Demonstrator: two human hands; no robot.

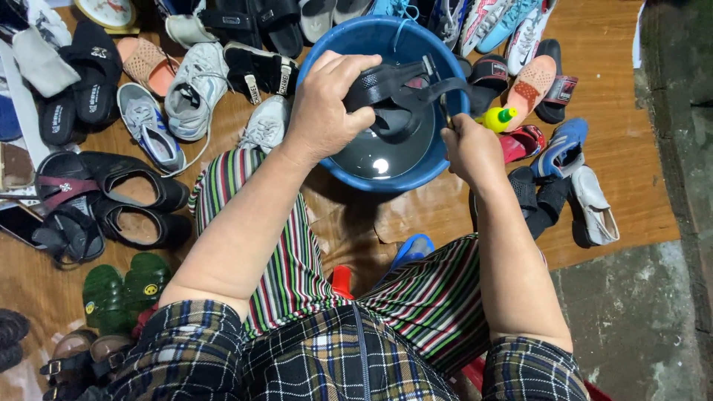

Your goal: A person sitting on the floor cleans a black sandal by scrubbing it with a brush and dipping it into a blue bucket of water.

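Observation:
My left hand [323, 104] grips a black strapped sandal [401, 93] and holds it over a blue basin [327, 56] with dark water in it. My right hand [469, 145] is closed around a thin brush handle at the basin's right rim, its tip against the sandal. A small yellow bottle with a green cap [496, 119] lies just right of that hand. My striped trousers and plaid shirt fill the lower view.
Several shoes lie around the basin on a wooden floor: white sneakers [194, 89], black sandals [126, 197], green slippers [122, 286], a blue sneaker [561, 145], a white shoe [594, 208]. A grey concrete floor [653, 312] lies at the right.

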